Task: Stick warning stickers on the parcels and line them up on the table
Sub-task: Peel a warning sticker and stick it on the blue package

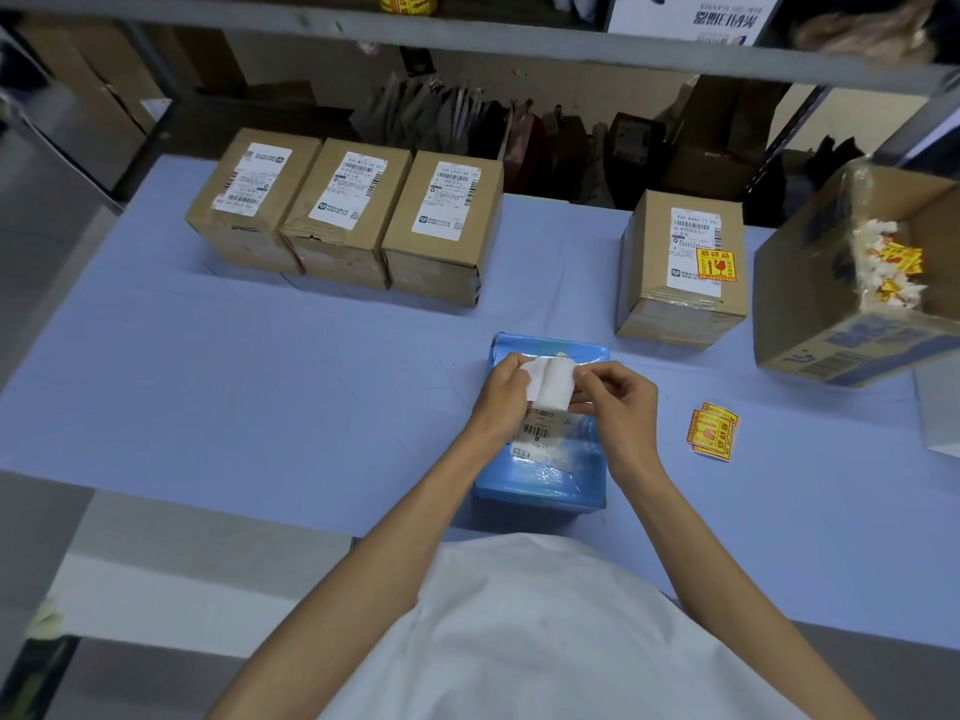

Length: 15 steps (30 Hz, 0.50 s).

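Observation:
A blue plastic-wrapped parcel lies on the blue table in front of me. Above it my left hand and my right hand both pinch a white sticker sheet, which curls between them with its blank back towards me. A small stack of yellow-and-red warning stickers lies to the right of my right hand. Three brown cardboard parcels stand side by side at the back left, with shipping labels only. A fourth brown parcel at the back right carries a warning sticker.
An open carton holding several crumpled white and yellow sticker scraps stands tilted at the right edge. A grey shelf runs overhead at the back. Bags and boxes fill the dark space behind the table.

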{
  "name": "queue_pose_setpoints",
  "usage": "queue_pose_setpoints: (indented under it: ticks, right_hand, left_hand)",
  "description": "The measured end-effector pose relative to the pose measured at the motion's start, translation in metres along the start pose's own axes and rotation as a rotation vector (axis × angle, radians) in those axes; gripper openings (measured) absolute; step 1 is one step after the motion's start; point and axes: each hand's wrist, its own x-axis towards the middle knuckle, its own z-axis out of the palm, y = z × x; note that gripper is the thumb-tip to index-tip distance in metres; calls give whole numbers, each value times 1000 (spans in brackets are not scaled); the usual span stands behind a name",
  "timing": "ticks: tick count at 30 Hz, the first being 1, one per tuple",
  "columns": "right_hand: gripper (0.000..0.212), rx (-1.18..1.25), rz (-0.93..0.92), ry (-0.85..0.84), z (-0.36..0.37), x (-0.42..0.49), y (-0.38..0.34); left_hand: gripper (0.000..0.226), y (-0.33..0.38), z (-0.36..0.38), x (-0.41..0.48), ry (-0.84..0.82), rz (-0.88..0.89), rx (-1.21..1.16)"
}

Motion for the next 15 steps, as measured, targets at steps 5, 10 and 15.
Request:
queue_pose_setpoints:
  ticks: [5, 10, 15]
  right_hand:
    - [12, -21, -4, 76, -3, 2, 1]
    - [10, -15, 26, 134, -7, 6, 3]
    - [10, -10, 29, 142, -6, 6, 2]
  left_hand:
    - [38, -3, -6, 1, 189, 57, 24]
    - [34, -4, -9, 2, 248, 19, -1]
    - [22, 3, -4, -6, 147, 2, -149]
